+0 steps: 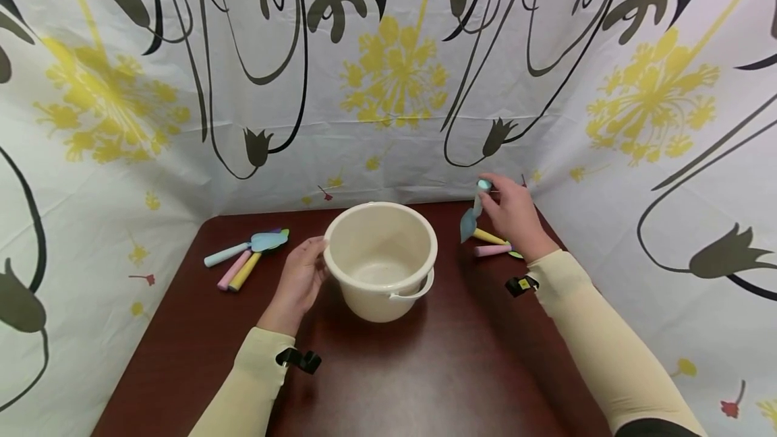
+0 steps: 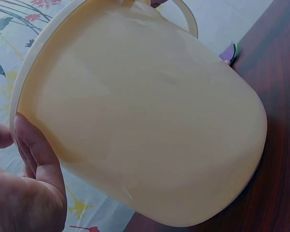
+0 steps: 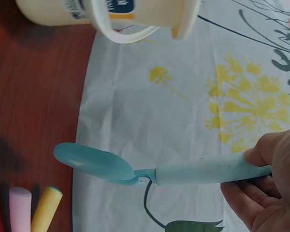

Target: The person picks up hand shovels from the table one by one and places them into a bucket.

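A cream plastic bucket (image 1: 376,303) stands on the table in the head view, its handle hanging down at the front right. My left hand (image 1: 301,275) pinches the left side of the bucket's rim, with fingers against the outer wall in the left wrist view. To the right of the bucket, my right hand (image 1: 512,214) grips the handle end of a small blue toy trowel (image 3: 200,169). The trowel hangs blade down above the table. Just below it lie a yellow-handled tool (image 1: 489,237) and a pink-handled tool (image 1: 492,249), their heads partly hidden by my hand.
On the table's left side lies a second group: a light blue trowel (image 1: 267,241), a pink-handled tool (image 1: 234,271) and a yellow-handled tool (image 1: 245,272), heads overlapping. A flower-printed curtain (image 1: 388,167) encloses the dark red table (image 1: 388,383) at the back and sides.
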Demonstrator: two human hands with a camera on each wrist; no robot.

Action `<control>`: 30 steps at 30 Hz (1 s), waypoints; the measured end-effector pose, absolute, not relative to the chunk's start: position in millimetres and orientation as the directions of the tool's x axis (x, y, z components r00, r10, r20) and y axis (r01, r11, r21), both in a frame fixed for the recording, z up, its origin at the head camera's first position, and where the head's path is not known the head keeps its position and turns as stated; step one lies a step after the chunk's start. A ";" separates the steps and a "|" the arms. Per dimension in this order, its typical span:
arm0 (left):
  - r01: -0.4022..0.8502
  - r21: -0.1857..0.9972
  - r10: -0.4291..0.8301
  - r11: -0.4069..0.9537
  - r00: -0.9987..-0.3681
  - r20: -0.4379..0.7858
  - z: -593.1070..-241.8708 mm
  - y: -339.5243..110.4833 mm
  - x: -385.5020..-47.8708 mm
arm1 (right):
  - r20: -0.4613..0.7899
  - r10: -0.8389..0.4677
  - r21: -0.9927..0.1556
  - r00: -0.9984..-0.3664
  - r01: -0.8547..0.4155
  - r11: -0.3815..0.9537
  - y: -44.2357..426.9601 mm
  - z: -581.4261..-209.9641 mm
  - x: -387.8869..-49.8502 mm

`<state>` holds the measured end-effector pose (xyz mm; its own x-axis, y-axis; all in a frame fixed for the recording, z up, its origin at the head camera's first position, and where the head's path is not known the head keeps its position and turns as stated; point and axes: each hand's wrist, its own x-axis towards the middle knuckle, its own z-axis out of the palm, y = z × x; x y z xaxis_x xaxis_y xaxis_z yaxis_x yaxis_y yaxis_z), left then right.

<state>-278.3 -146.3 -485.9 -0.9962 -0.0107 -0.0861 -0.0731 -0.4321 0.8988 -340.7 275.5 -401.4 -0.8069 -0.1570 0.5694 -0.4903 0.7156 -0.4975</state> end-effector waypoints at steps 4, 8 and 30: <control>-0.069 0.898 -0.016 -0.434 -0.996 -0.084 -486.9 -146.7 -278.3 | 0.552 -0.140 -0.539 -0.822 -0.479 0.693 275.7 -395.3 -338.4; -0.068 0.897 -0.017 -0.437 -0.996 -0.084 -487.2 -146.5 -278.7 | 0.553 -0.121 -0.566 -0.825 -0.477 0.672 275.7 -389.9 -338.3; -0.080 0.896 -0.022 -0.437 -0.995 -0.099 -487.6 -146.7 -279.7 | 0.667 -0.012 -0.615 -0.745 -0.560 0.555 278.2 -356.3 -321.0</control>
